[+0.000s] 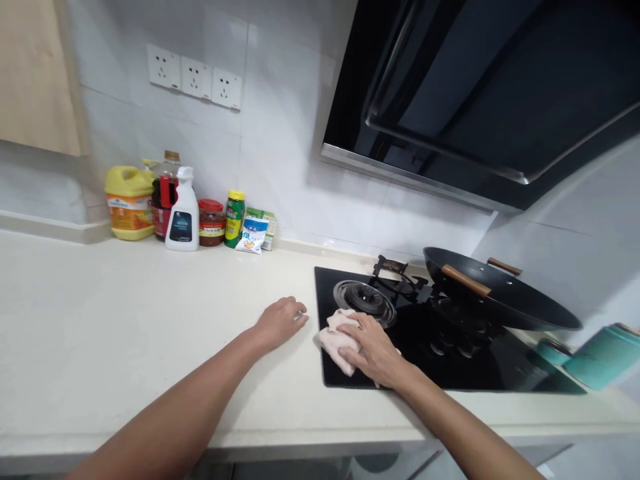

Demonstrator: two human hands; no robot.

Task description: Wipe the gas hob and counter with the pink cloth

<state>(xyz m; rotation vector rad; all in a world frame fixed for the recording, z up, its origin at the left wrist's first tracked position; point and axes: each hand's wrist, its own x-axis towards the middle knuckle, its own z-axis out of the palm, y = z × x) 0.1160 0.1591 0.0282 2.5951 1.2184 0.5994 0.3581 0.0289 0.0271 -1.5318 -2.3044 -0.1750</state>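
Pressing down on a pale pink cloth (336, 337), the right hand (373, 351) lies flat over it, fingers spread and slightly curled, palm on top rather than a pinch grip. Cloth sits at the near-left corner of the black glass stove (450, 373), partly bunched, its left edge about level with the stove's left edge.

Left hand (281, 321) rests on the surface (125, 320) just left of the stove, fingers loosely curled, holding nothing, apart from the cloth.

Handling, my read: cloth is soft, light, limp, no fixed shape. It will bunch and slide easily on smooth glass; can't tell if it's wet. Best hold is what's shown, flat palm on the middle, or gather a fold from the free left end.

Edges and room:
- Burner (365, 298) just beyond the cloth, raised ring, could snag.
- Black grate (400, 280) farther right.
- Wok (493, 297) with wooden handles sits tilted on the right burner, overhanging; low clearance under its rim.
- Teal containers (600, 360) at far right, near the stove's right edge.
- Range hood (475, 100) overhead, well above.
- Bottles and jars (185, 210) grouped against the far wall, well apart.
- Open surface to the left and near side; front lip is close below the forearms.
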